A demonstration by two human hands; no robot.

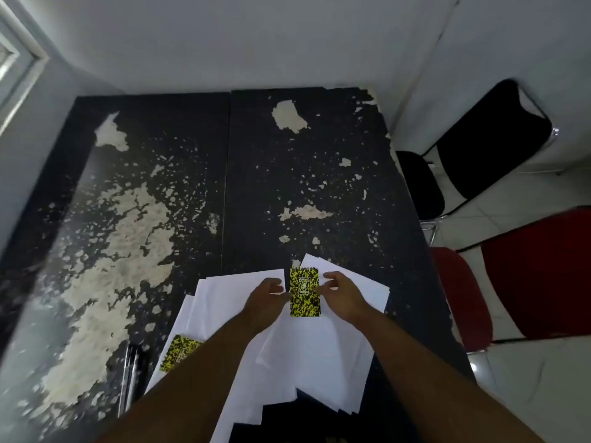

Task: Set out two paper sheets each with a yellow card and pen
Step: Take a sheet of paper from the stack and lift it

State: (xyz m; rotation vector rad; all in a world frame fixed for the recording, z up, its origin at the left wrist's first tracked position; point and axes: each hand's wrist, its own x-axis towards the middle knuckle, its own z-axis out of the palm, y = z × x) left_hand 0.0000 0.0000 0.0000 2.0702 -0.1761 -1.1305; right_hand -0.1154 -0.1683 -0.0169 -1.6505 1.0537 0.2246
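I have the stiff, light yellow card (304,292) pinched by its long edges between left grip (267,298) and right grip (342,292), fingers curled.

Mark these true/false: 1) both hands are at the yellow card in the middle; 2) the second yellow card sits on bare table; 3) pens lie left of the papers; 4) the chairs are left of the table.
1) True: left hand and right hand flank the middle yellow card.
2) False: the second yellow card lies on the white paper sheets.
3) True: pens lie on the table, left of the sheets.
4) False: the black chair and red chair stand right.
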